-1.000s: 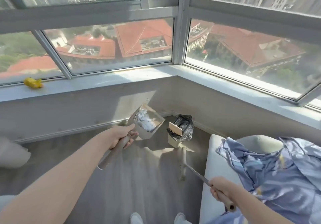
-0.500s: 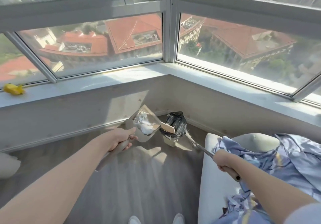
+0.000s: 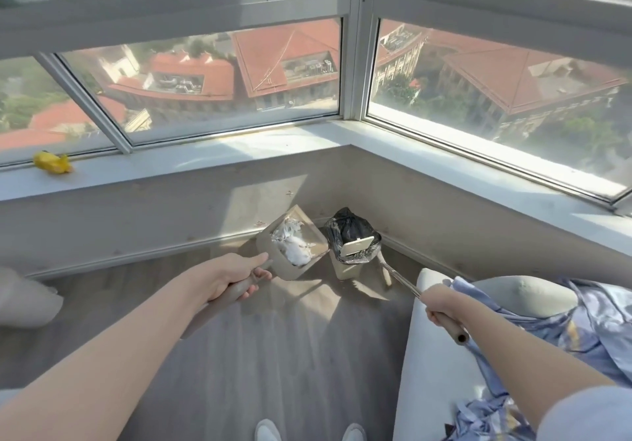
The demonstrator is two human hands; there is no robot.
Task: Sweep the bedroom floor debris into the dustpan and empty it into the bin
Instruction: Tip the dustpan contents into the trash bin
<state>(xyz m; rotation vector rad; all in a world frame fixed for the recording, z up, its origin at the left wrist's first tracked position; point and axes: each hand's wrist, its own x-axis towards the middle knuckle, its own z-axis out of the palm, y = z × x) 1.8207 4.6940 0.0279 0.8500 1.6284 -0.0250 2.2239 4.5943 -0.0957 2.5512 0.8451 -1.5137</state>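
A beige dustpan point(image 3: 273, 252) full of white crumpled debris point(image 3: 294, 244) hangs in the air just left of the bin. My left hand point(image 3: 236, 274) grips its handle. The small bin point(image 3: 352, 245), lined with a black bag, stands on the floor in the window corner. My right hand point(image 3: 441, 304) holds the broom's handle point(image 3: 400, 280). The broom runs up toward the bin, and a flat beige piece point(image 3: 357, 246) lies across the bin's rim. Whether that piece is the broom's head I cannot tell.
A white bed point(image 3: 441, 365) with crumpled blue bedding point(image 3: 581, 331) fills the right side. Grey wood floor point(image 3: 273, 355) stretches in front of my white shoes point(image 3: 268, 432). A low wall with a sill point(image 3: 178, 163) bearing a yellow object point(image 3: 51, 162) bounds the corner. A white shape point(image 3: 24, 300) sits at far left.
The broom has been lifted off the floor and swung toward the bin. The dustpan has come closer to the bin. My view has moved nearer the corner.
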